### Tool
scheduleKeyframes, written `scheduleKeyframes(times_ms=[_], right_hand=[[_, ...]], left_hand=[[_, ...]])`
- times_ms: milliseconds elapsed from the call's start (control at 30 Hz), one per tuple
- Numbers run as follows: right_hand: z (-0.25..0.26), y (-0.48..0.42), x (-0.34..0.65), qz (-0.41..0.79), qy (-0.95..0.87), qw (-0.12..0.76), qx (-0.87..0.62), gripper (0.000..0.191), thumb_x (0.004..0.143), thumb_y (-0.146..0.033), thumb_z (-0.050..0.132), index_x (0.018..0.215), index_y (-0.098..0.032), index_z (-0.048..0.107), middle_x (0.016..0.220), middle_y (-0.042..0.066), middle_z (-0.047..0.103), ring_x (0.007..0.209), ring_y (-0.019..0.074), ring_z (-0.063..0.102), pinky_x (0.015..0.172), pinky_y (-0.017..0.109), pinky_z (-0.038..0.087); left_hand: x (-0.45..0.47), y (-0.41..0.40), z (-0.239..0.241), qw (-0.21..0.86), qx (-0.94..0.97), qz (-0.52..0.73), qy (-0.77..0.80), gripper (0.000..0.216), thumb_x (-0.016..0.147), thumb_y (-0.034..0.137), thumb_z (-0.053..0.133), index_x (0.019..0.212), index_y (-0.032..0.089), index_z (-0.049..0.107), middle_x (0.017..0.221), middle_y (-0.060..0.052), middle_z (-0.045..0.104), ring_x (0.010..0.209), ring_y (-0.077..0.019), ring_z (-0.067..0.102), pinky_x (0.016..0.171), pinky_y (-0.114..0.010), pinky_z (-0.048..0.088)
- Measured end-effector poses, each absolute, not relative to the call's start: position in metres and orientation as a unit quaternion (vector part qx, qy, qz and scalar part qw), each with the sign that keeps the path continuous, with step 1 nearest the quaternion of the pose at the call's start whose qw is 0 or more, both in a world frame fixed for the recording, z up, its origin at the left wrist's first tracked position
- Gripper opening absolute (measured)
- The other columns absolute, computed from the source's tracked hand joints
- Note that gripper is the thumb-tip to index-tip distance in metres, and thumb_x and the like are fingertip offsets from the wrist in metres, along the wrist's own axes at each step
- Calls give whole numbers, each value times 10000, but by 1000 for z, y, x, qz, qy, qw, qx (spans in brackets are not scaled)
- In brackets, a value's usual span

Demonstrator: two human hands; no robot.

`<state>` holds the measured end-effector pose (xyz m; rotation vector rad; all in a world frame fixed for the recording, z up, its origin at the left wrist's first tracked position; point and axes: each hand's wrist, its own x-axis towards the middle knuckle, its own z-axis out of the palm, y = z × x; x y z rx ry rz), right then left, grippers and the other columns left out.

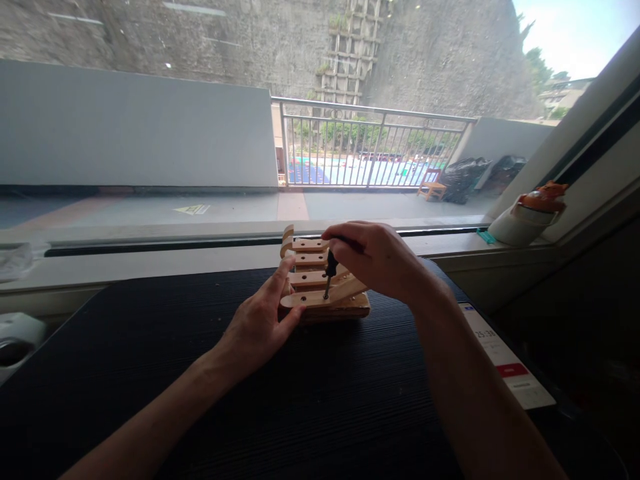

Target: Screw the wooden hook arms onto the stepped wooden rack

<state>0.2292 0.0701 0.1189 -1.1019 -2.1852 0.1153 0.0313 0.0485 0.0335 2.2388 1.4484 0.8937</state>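
A small wooden piece [315,300] with several pale strips, each with dark holes, rests on a thicker wooden block [357,308] on the black table. My left hand [263,310] grips its left end, thumb at the near strip and fingers along the far side. In my right hand [375,257] is a screwdriver [331,267] with a black handle, closed in the fingers from above. Nearly upright, its metal shaft meets the nearest strip at the right-hand hole. My right hand hides the strips' right ends.
The black table [200,333] ends at a window sill [165,260]. On the right lies a phone or tablet [515,363] with a lit screen. A white bottle with an orange animal-shaped top [527,217] stands on the sill. At the left edge is a white object [20,333].
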Motion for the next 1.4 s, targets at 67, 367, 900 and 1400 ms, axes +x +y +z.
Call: scheduleKeyframes(times_ms=[67,367,900,1400], right_hand=[[121,67,226,59,-843,341,-411,264,832,-238,405,922,-178,645,758,-2,624,636,88,508,576,215,318],[112,86,243,16,-787,332,-519,313,828,-351,409,816,-183,672,577,-9,529,535,87,409,514,233,267],[115,72,236,38,-807,307,-504,330,807,-467,444,841,-188,616,647,4,582,560,96,435,523,232,277],[145,60,229,-11,-871,172,-459,297,830,-384,430,925,-197,640,697,17,619,594,102,483,569,224,293]], left_hand=[[31,49,33,164,785,315,508,706,788,269,512,1382,274,131,1111,-59,546,928,-189,575,857,-359,453],[31,48,34,170,786,319,501,704,789,266,507,1384,267,129,1123,-61,548,911,-183,584,835,-354,467],[31,47,34,163,787,323,499,688,796,276,491,1385,256,137,1126,-69,554,914,-188,586,836,-349,462],[28,45,32,153,794,334,484,665,793,250,484,1378,252,168,1092,-72,568,877,-193,600,799,-355,472]])
